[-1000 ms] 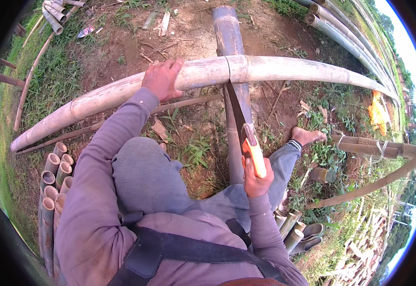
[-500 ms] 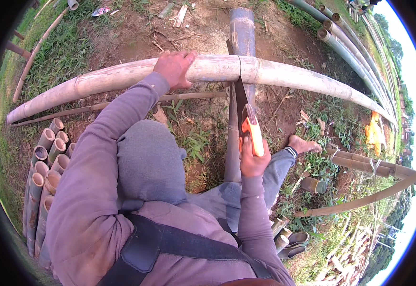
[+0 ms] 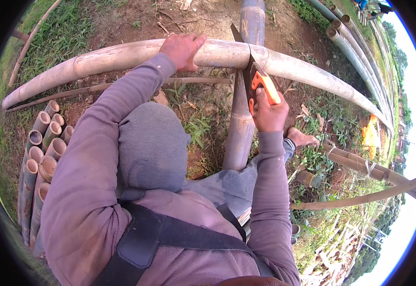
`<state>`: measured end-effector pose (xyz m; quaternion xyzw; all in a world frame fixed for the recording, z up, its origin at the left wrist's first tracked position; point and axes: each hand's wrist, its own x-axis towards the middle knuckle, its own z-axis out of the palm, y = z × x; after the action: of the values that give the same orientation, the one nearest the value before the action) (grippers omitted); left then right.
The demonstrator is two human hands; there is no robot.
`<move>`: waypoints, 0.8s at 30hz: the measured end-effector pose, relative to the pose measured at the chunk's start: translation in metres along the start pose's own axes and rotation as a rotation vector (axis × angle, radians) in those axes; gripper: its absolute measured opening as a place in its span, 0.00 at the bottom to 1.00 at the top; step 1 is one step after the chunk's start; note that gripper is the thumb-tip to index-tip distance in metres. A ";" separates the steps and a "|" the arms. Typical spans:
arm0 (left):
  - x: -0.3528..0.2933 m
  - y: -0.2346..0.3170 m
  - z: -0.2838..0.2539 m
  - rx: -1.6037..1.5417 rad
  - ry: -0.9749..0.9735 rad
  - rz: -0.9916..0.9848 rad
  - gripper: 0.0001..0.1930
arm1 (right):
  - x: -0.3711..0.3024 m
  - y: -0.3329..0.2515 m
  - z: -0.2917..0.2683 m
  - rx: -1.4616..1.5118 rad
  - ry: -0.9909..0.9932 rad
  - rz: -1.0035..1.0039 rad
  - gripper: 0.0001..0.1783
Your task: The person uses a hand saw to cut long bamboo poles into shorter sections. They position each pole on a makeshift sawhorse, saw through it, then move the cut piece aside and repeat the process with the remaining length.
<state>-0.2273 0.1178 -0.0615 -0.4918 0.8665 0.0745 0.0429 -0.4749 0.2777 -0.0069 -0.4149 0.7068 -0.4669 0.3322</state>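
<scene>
A long pale bamboo pole (image 3: 122,52) lies crosswise in front of me, bowed by the lens. My left hand (image 3: 184,51) is wrapped over its top, left of the cut, gripping it. In my right hand (image 3: 271,110) is a handsaw (image 3: 268,85) with an orange handle and a dark blade. The fingers are closed round the handle. The blade crosses the pole at a narrow cut, its tip showing beyond the far side. Beneath the pole runs a thicker grey bamboo pole (image 3: 239,133), pointing away from me; how deep the cut goes is hidden.
Several cut bamboo tubes (image 3: 46,143) are stacked at the left. More long bamboo poles (image 3: 355,55) lie at the far right. A tied bamboo rail (image 3: 360,164) and a curved bamboo strip (image 3: 350,202) stand nearer, at right. A yellow-orange plastic sheet (image 3: 370,136) hangs near the pole's right end.
My right hand has pushed the saw forward and slightly right, so the handle is now closer to the pole. My left hand stays on the pole. The whole view has shifted a little.
</scene>
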 end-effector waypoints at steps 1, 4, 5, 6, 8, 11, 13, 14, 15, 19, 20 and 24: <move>0.004 -0.011 0.000 -0.004 0.008 -0.034 0.52 | -0.024 -0.003 -0.016 0.023 -0.016 0.022 0.08; 0.005 -0.016 0.012 -0.029 0.034 -0.020 0.54 | -0.116 -0.033 -0.083 -0.047 -0.008 0.045 0.09; 0.007 -0.013 0.019 -0.013 0.103 0.006 0.52 | -0.132 -0.035 -0.099 -0.042 0.006 0.100 0.09; 0.007 -0.012 0.027 0.003 0.171 0.027 0.51 | -0.130 -0.041 -0.094 -0.006 0.030 0.103 0.10; 0.006 -0.014 0.030 0.011 0.211 0.030 0.49 | -0.104 -0.029 -0.081 0.002 0.027 0.047 0.09; 0.010 0.003 0.011 -0.035 0.127 0.045 0.50 | -0.003 0.015 -0.014 0.032 0.014 0.058 0.09; 0.013 0.002 0.002 -0.051 0.043 0.039 0.51 | 0.041 0.016 0.017 -0.014 0.074 -0.078 0.09; 0.008 -0.002 0.001 -0.050 0.017 0.010 0.52 | 0.032 0.018 0.019 -0.006 0.059 -0.048 0.09; 0.006 -0.004 0.000 -0.054 -0.004 -0.010 0.52 | 0.017 0.017 0.016 -0.007 0.054 -0.021 0.09; 0.003 -0.014 0.011 -0.013 0.079 -0.024 0.51 | -0.096 0.006 -0.042 -0.007 0.072 0.010 0.08; 0.001 -0.013 0.006 -0.027 0.011 -0.043 0.52 | -0.132 -0.002 -0.064 -0.067 0.058 0.019 0.08; 0.004 -0.003 0.000 -0.029 -0.017 -0.013 0.52 | -0.135 0.023 -0.044 0.018 0.168 -0.076 0.07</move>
<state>-0.2273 0.1129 -0.0624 -0.4974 0.8617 0.0910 0.0435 -0.4599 0.4210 -0.0025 -0.3978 0.7115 -0.5187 0.2577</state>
